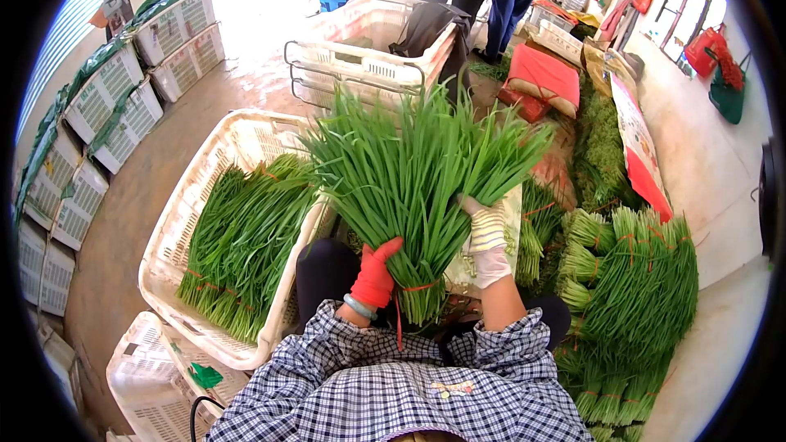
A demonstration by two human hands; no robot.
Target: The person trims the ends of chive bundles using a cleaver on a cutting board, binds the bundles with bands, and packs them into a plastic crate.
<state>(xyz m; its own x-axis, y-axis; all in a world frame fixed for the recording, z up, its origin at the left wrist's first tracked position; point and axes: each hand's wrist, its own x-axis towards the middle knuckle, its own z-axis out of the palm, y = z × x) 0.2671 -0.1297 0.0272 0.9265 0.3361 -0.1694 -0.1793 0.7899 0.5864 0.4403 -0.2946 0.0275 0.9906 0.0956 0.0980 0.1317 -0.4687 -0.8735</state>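
White crate [192,196] of red-banded greens [250,245] beside the held bunch [417,196]

— Looks like what?
— Like a thick bunch of long green blades [401,172], paler toward the stem ends.
— Tied?
— Yes, low around the stems, with a thin red tie [419,287], loose end hanging.
— Lying where?
— Between left hand [375,274] and right hand [486,239], touching both, stems nearest the body, tips fanned away, partly leaning right.
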